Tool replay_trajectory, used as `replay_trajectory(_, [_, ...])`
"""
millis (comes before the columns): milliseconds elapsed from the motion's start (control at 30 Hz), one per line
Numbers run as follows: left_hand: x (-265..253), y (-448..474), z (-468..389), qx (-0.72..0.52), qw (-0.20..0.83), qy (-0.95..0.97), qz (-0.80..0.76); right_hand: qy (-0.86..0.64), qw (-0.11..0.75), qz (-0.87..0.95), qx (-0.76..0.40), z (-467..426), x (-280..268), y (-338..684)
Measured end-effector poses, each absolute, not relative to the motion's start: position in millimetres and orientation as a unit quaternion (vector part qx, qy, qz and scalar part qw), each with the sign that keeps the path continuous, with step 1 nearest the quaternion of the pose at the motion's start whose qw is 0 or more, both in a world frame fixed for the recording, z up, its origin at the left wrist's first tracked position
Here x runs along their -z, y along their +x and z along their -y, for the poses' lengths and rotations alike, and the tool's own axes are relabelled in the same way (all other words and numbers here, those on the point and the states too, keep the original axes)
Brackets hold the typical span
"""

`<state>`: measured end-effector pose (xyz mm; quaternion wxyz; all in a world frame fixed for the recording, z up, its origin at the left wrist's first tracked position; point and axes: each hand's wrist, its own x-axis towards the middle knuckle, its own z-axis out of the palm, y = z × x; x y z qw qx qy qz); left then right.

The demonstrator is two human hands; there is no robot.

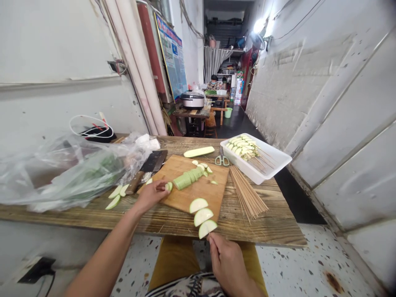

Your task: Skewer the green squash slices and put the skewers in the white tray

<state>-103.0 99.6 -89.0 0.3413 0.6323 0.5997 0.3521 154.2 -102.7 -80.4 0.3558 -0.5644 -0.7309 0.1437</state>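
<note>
My right hand is closed on the end of a skewer, most of which is hidden. Three half-round zucchini slices are threaded on it in a row, above the cutting board's near edge. At the board's left side, my left hand pinches a zucchini slice between thumb and fingers. Just right of those fingers, a row of cut zucchini lies on the wooden cutting board. Smaller end pieces are scattered at the row's far end.
A peeled zucchini length and scissors lie behind the board. Bare skewers and a white tray of filled skewers stand right. A cleaver, loose slices and a plastic bag lie left. A person sits far back.
</note>
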Motion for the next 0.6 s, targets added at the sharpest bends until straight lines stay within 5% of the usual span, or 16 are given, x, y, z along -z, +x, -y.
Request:
replay_trajectory(167, [86, -91, -96, -0.350, 0.319, 0.645, -0.600, -0.571, 0.341, 0.731, -0.153, 103, 78, 152])
replay_trajectory(400, [60, -83, -90, -0.147, 0.176, 0.762, -0.606, -0.583, 0.338, 0.720, -0.163, 102, 82, 154])
replay_trajectory(600, [37, -59, -105, -0.135, 0.056, 0.755, -0.639, -0.586, 0.385, 0.694, -0.161, 96, 98, 166])
